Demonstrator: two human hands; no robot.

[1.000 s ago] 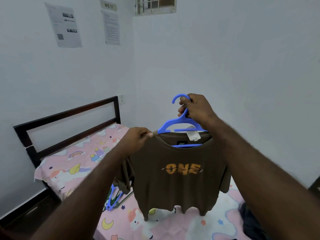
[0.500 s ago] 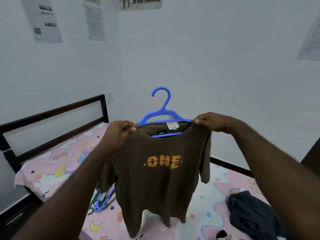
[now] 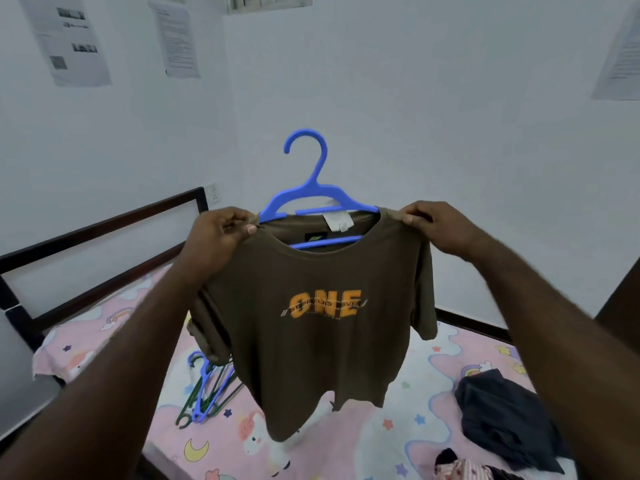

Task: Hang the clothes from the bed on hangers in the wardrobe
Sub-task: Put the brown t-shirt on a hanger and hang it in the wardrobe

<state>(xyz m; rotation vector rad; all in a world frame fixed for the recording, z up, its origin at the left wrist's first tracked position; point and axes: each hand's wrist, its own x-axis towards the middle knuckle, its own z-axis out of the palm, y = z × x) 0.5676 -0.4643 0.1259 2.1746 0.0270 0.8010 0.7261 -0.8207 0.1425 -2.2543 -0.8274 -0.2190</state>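
A brown T-shirt (image 3: pixel 322 344) with an orange "ONE" print hangs in the air above the bed (image 3: pixel 346 441), on a blue plastic hanger (image 3: pixel 313 188) whose hook stands up above the collar. My left hand (image 3: pixel 216 242) pinches the shirt's left shoulder. My right hand (image 3: pixel 438 228) pinches the right shoulder. The hanger's arms sit inside the neck opening, mostly covered by cloth. The wardrobe is only a dark edge (image 3: pixel 620 299) at the far right.
Loose blue and green hangers (image 3: pixel 204 389) lie on the pink patterned sheet under the shirt. A dark garment (image 3: pixel 502 420) and a striped piece (image 3: pixel 464 471) lie on the bed at the right. A dark headboard (image 3: pixel 104 244) runs along the left wall.
My right hand let go of the hanger's neck and took the shirt's right shoulder. Both hands now hold the shirt spread at the shoulders, and my view has turned slightly right.
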